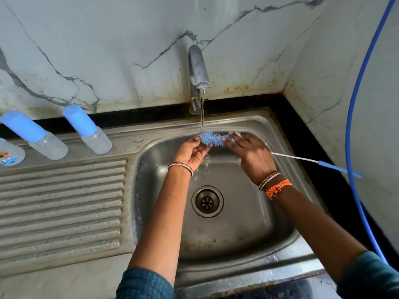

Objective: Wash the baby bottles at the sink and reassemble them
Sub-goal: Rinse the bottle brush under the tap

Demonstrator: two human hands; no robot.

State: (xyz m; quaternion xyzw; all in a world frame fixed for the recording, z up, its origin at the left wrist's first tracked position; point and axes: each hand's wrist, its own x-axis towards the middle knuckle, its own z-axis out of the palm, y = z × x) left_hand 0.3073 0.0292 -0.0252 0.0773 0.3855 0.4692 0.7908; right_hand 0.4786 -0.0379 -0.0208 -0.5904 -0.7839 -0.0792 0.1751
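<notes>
On the far left drainboard three capped baby bottles (pixel 48 145) are stood assembled, seemingly finished, while the blue bottle brush (pixel 212 139) is rinsed under the tap, pinched by the left hand (pixel 193 153) and gripped by the right hand (pixel 251 154).

Water runs from the tap (pixel 198 67) onto the blue bottle brush (pixel 212 139), held over the sink (pixel 226 234) by the left hand (pixel 193 151) and right hand (pixel 251 153). Its thin handle (pixel 328 165) sticks out right. Two blue-capped baby bottles (pixel 34 134) stand on the drainboard (pixel 60 203).
</notes>
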